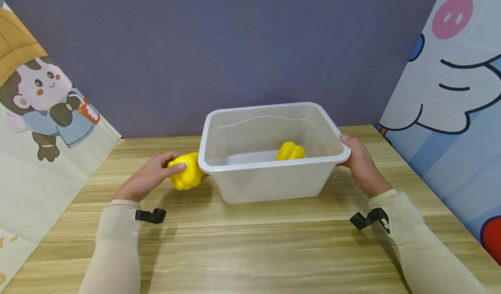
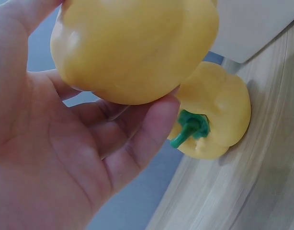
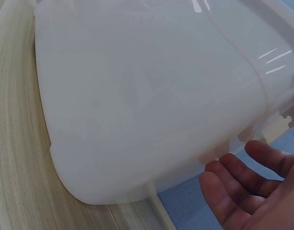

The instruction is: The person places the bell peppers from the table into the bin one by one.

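A yellow bell pepper (image 1: 186, 172) is in my left hand (image 1: 150, 175), gripped between thumb and fingers just left of a white plastic bin (image 1: 270, 183). In the left wrist view this held pepper (image 2: 137, 48) is off the table. Behind it a second yellow bell pepper (image 2: 223, 105) with a green stem rests on the tabletop, mostly hidden in the head view. Inside the bin sits another yellow bell pepper (image 1: 290, 151), its lower part covered by the front wall. My right hand (image 1: 361, 165) holds the bin's right rim, thumb on top and fingers underneath.
The wood-grain table (image 1: 250, 250) extends in front of the bin. A grey-purple panel (image 1: 235, 46) rises along the back edge. Cartoon-printed sheets (image 1: 51, 102) flank the table on both sides. Each sleeve carries a black wrist mount (image 1: 150, 215).
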A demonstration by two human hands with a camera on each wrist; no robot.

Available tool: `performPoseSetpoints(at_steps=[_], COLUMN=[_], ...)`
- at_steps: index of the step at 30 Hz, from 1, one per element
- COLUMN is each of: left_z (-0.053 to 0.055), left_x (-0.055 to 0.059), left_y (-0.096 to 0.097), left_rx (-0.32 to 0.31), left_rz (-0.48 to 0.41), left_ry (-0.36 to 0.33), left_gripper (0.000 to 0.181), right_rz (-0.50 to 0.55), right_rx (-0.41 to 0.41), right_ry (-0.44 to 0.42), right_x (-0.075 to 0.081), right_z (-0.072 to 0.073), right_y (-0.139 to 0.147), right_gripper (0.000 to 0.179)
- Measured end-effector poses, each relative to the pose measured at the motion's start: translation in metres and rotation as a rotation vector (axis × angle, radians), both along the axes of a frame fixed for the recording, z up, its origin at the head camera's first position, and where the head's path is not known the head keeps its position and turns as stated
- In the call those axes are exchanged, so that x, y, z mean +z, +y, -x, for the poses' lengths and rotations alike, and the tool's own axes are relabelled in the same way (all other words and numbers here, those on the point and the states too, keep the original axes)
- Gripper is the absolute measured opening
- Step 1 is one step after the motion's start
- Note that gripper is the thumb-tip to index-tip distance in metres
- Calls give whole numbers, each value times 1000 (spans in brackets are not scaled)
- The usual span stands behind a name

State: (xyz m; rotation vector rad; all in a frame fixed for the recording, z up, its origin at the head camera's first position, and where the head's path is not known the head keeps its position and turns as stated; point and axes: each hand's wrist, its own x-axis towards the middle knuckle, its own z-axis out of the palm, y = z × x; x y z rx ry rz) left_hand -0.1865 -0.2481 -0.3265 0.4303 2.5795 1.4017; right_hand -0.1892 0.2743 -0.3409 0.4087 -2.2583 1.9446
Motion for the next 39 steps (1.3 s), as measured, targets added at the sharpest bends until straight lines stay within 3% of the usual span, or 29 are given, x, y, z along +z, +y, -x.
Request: performPoseSetpoints(at_steps=[13,39], left_z=[0,0], left_x=[-1,-1], left_y=[-1,2], left_rx=[33,29], left_rz=[-28,-43], left_ry=[21,18], left_gripper=[42,43], right_rz=[-1,-12], right_rx=[22,16], right_ry=[22,20], right_x=[0,-2], right_z=[1,1], right_y=[2,2], right_gripper=[49,51])
